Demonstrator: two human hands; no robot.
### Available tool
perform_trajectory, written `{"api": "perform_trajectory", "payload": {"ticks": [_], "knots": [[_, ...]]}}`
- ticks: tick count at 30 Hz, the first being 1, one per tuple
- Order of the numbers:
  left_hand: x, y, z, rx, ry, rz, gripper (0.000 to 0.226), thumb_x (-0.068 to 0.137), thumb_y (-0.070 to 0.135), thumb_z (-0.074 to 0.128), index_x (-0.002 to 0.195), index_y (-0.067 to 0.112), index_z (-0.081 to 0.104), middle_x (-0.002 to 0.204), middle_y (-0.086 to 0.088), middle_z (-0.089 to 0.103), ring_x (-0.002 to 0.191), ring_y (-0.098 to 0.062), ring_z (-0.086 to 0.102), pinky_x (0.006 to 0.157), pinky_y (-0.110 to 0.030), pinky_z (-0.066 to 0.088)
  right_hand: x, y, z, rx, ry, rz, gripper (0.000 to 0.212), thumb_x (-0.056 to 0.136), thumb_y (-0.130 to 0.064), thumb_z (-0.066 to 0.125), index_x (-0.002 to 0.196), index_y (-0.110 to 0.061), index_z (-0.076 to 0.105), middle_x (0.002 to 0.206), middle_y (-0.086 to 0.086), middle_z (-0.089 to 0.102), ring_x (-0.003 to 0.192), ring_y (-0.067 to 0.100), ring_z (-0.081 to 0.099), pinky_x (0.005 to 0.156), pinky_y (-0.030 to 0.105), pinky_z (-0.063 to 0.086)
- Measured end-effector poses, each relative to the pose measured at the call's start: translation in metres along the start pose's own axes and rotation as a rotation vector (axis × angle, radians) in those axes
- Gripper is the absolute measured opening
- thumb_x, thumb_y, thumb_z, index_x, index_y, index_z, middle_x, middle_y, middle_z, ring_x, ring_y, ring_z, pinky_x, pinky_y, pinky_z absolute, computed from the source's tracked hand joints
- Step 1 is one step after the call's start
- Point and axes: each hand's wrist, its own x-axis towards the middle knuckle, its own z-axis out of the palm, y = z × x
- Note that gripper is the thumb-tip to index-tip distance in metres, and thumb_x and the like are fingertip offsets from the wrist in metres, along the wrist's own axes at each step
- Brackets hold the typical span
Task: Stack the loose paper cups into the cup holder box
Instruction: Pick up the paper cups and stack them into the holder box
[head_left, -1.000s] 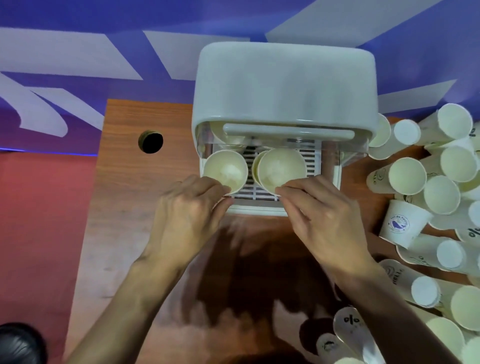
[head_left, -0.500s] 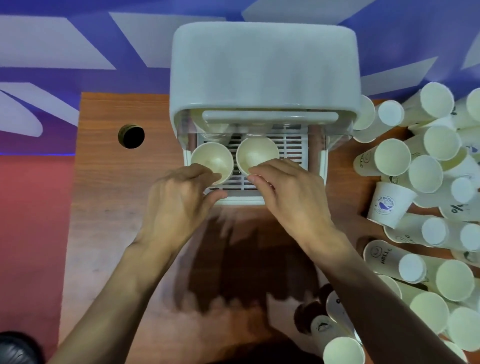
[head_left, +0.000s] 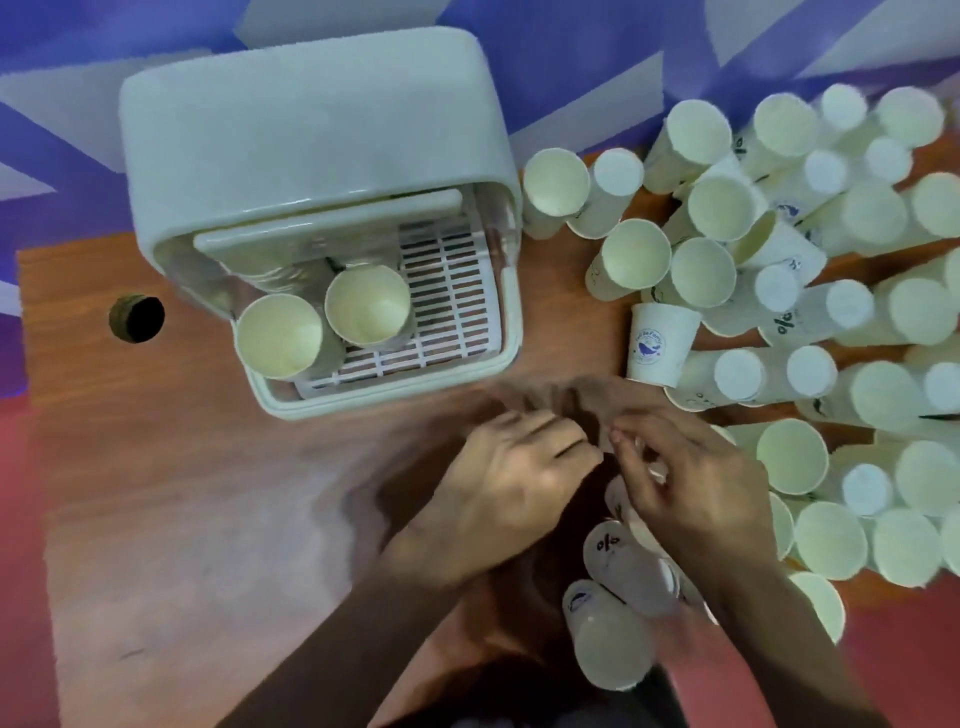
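Upper left of frame: pale green cup holder box (head_left: 311, 130), lid raised, with two cream cups (head_left: 366, 306) mouth-up on its slatted tray; heaped at right, loose paper cups (head_left: 717, 270), mostly on their sides. Brown wooden table (head_left: 182, 493) with a round hole (head_left: 136, 318), under a purple-and-white backdrop (head_left: 78, 52). Lower centre, blurred: left hand (head_left: 514, 483) slack-fingered, holding nothing; right hand (head_left: 696, 483) curled over fallen cups, grip impossible to tell.

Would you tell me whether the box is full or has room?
Room left: in the box, two cups stand at left; the right of the tray is bare.
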Motion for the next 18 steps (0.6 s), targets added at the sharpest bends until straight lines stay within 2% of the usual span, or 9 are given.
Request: {"api": "perform_trajectory", "payload": {"ticks": [6,10,12,15,18], "knots": [[0.008,0.036,0.031,-0.021,-0.226,0.171,0.013,0.094,0.01,0.06,0.089,0.017,0.069,0.093,0.002,0.065,0.08,-0.02,0.058,0.064,-0.038,0.043,-0.05,0.031,-0.022,-0.034,0.055,0.08,0.015,0.091,-0.027,0.061,0.095,-0.023,0.076,0.096,-0.006,0.074,0.081,0.017,0.068,0.056,0.022,0.043],[-0.01,0.048,0.025,-0.061,-0.342,0.23,0.014,0.096,0.015,0.057,0.087,0.016,0.067,0.09,0.001,0.065,0.076,-0.023,0.057,0.062,-0.036,0.041,-0.091,0.033,-0.018,0.02,0.072,0.036,0.01,0.089,-0.022,0.067,0.093,-0.022,0.076,0.096,-0.007,0.073,0.08,0.017,0.07,0.048,0.032,0.051],[-0.028,0.052,0.023,-0.067,-0.442,0.304,0.011,0.091,0.014,0.055,0.09,0.017,0.066,0.093,0.002,0.065,0.076,-0.022,0.057,0.06,-0.034,0.039,-0.113,0.033,-0.016,0.039,0.061,-0.003,0.01,0.092,-0.022,0.065,0.094,-0.021,0.075,0.098,-0.008,0.072,0.083,0.016,0.07,0.051,0.033,0.052],[-0.059,0.052,0.029,-0.102,-0.559,0.433,0.021,0.093,0.016,0.047,0.102,0.018,0.066,0.108,0.0,0.065,0.081,-0.023,0.058,0.063,-0.036,0.047,-0.141,0.033,-0.009,0.054,0.047,-0.042,0.013,0.097,-0.02,0.063,0.101,-0.017,0.075,0.106,-0.005,0.072,0.088,0.017,0.069,0.062,0.031,0.051],[-0.08,0.05,0.041,-0.052,-0.608,0.558,0.021,0.095,0.015,0.052,0.114,0.018,0.061,0.122,-0.003,0.06,0.088,-0.025,0.06,0.068,-0.039,0.051,-0.156,0.029,-0.001,0.027,0.041,0.028,0.015,0.097,-0.026,0.064,0.1,-0.017,0.075,0.106,-0.005,0.072,0.087,0.019,0.068,0.062,0.033,0.053]]}}
